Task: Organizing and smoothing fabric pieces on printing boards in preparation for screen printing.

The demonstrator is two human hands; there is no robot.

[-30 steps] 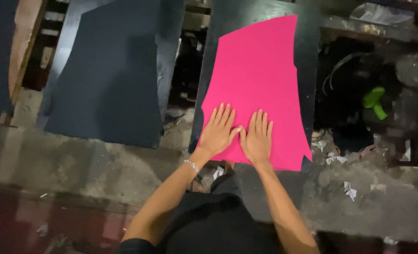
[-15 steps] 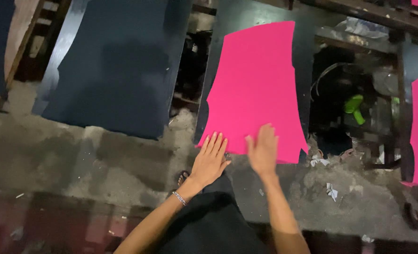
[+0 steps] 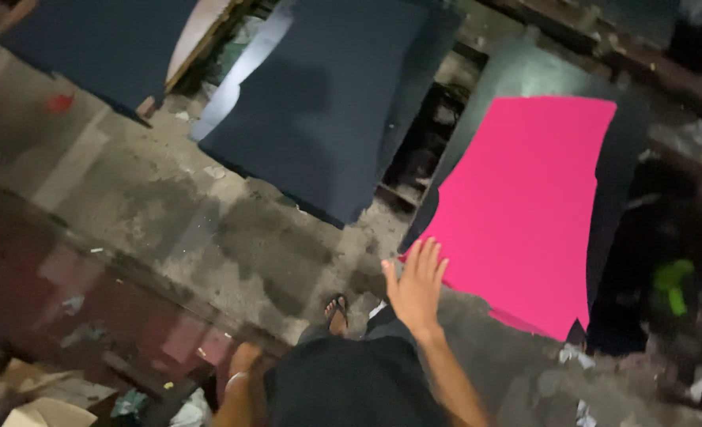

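Pink sheet: bright pink sheet (image 3: 525,213), stiff-looking and cut with a curved edge, lies flat on a dark panel (image 3: 628,150) in the right half of the head view; its flatness suggests the panel is serving as a support under it
Right hand: right hand (image 3: 416,289) sits at lower centre, fingers spread wide and palm down, holding nothing; the fingertips (image 3: 428,251) reach the sheet's lower left corner, though whether they press it or hover just above cannot be told through the blur
Left hand: the left arm (image 3: 240,387) shows only as a bare stretch at the bottom edge, left of the dark clothing; the hand itself is out of sight
Body: dark garment (image 3: 351,391) fills the bottom centre, with a sandalled foot (image 3: 336,311) on the ground just beside the right hand, so the person appears to be standing bent over the low work
Other panels: a large dark blue panel (image 3: 327,111) lies at upper centre and another dark panel (image 3: 106,39) at upper left, both apart from the pink sheet with a gap of debris between
Floor: stained concrete floor (image 3: 169,221) runs across the left half; paper scraps (image 3: 50,407) gather at lower left
Right edge: a green object (image 3: 671,285), too blurred to name, lies in the dark clutter at right
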